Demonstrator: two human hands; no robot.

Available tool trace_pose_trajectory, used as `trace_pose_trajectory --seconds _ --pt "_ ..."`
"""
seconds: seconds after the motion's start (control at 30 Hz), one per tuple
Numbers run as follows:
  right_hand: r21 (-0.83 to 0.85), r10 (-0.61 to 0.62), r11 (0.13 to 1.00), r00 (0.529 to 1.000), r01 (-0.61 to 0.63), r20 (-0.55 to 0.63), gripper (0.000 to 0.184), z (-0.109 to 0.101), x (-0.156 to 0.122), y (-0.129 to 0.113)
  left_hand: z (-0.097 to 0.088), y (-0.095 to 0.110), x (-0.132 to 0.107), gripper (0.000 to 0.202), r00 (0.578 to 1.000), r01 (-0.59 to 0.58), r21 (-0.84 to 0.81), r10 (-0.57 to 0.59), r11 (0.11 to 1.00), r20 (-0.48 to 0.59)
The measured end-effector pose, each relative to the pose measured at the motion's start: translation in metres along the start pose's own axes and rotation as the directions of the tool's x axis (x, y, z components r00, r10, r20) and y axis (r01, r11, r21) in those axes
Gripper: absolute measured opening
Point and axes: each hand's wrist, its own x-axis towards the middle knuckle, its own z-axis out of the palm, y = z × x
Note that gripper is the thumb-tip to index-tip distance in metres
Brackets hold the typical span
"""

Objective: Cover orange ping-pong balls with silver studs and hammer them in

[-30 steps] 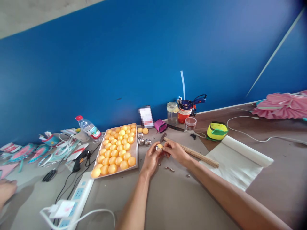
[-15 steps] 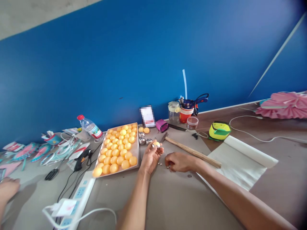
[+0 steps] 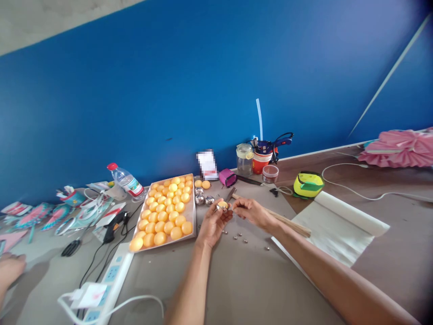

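Observation:
My left hand [image 3: 212, 222] holds a small orange ball [image 3: 222, 205] partly covered with silvery studs, fingers curled round it. My right hand [image 3: 249, 211] is pinched at the ball's right side, apparently on a tiny stud that I cannot make out clearly. Several small silver studs [image 3: 239, 235] lie loose on the grey table below both hands. Just left stands a white tray [image 3: 193, 222] filled with several plain orange balls [image 3: 164, 213]. Two finished silvery balls [image 3: 204, 199] rest beside the tray's far end.
A hammer [image 3: 270, 214] lies behind my right hand. A white paper roll [image 3: 341, 219], yellow tape measure [image 3: 307, 184], cups and jars [image 3: 259, 160] sit to the right and back. A power strip [image 3: 111, 277], glue gun [image 3: 113, 223], scissors [image 3: 69, 247] and bottle [image 3: 126, 181] are left. Another person's hand [image 3: 8, 270] shows at far left.
My right hand dropped to the loose studs on the table, then rose back to the ball in my left hand. The left hand stayed nearly in place.

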Motion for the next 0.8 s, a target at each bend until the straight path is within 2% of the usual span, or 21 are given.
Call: trace_pose_trajectory --seconds 0.1,0.23,0.5,0.67,0.8 --pt "0.05 -0.026 0.998 0.999 0.029 -0.048 0.014 0.002 0.002 0.004 0.001 -0.001 -0.001 0.038 0.999 0.024 0.036 -0.025 0.999 0.02" --pt "-0.016 -0.049 0.999 0.998 0.049 -0.033 0.015 0.006 0.004 0.007 0.0 -0.004 -0.001 0.039 0.999 0.022 0.057 -0.023 0.998 0.031" --pt "0.009 -0.005 1.0 0.999 0.005 -0.036 0.012 0.007 0.003 0.004 -0.002 -0.008 0.0 0.035 0.999 -0.037 0.107 0.033 0.994 0.041" --pt "0.048 0.025 0.999 0.992 -0.019 -0.123 0.01 0.013 0.003 0.01 -0.001 -0.01 -0.001 0.036 0.997 -0.074 0.176 0.071 0.982 0.026" --pt "0.058 0.059 0.997 0.981 -0.049 -0.184 0.009 0.018 0.005 0.017 0.0 -0.013 -0.001 0.039 0.999 -0.042 0.216 0.045 0.976 -0.01"
